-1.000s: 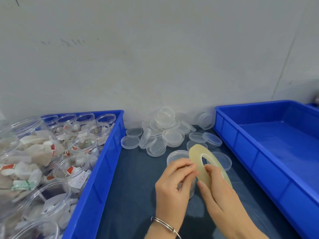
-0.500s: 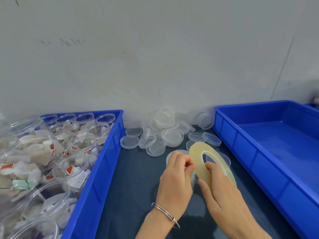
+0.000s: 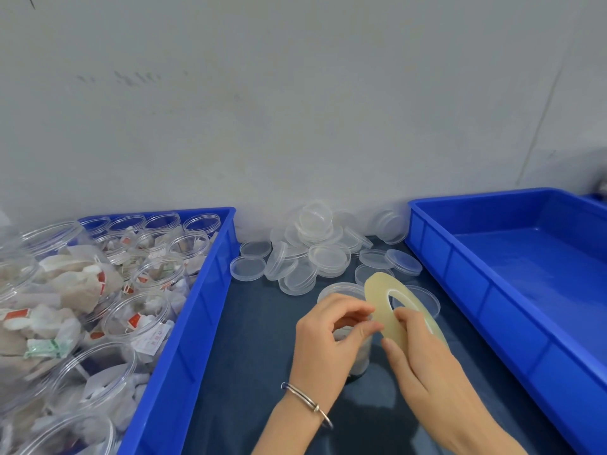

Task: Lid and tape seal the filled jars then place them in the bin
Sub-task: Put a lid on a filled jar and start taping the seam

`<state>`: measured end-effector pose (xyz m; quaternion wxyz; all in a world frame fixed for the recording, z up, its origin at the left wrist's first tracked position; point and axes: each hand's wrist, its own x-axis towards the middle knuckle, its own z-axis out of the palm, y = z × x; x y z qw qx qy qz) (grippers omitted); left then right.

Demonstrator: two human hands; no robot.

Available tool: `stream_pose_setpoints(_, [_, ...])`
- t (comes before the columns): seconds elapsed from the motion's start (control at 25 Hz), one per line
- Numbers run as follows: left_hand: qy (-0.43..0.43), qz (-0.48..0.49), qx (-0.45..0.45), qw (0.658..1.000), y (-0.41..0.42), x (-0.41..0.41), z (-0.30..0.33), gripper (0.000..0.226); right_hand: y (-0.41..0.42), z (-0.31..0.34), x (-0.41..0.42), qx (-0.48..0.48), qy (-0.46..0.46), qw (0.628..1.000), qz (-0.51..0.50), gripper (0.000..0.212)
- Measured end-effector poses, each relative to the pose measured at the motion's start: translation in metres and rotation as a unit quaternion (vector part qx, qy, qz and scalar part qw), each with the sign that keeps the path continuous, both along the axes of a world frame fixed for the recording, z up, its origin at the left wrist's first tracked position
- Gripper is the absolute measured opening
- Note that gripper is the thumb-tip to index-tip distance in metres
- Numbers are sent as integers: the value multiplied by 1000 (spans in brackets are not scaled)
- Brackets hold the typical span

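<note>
Between the 2 bins, the left hand [image 3: 328,339] has curled back from a second ago to pinch the tape end, right hand [image 3: 423,346] gripping the roll [image 3: 377,290] beside the lidded jar [image 3: 338,287], so sealing looks about to start.

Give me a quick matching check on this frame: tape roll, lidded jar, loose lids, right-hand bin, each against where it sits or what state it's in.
Things:
1. tape roll
2. lidded jar
3. loose lids
4. right-hand bin

States:
A. piled by the wall
B. nothing visible inside
C. held in the right hand
D. on the mat behind the left hand

Pairs: 1-C, 2-D, 3-A, 4-B
</note>
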<state>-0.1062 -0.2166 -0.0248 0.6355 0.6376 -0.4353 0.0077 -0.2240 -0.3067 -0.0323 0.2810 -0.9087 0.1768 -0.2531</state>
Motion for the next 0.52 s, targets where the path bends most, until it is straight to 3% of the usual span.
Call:
stream_pose_setpoints(0.28, [-93, 13, 41, 995, 1, -10, 8, 8, 1, -4, -4, -34, 29, 999, -20, 50])
stream_pose_setpoints(0.4, [-139, -13, 42, 989, 5, -21, 16, 8, -10, 0, -4, 13, 24, 999, -33, 59])
stream_pose_setpoints(0.52, [-108, 2, 30, 994, 13, -17, 6, 11, -21, 2, -14, 37, -4, 999, -21, 63])
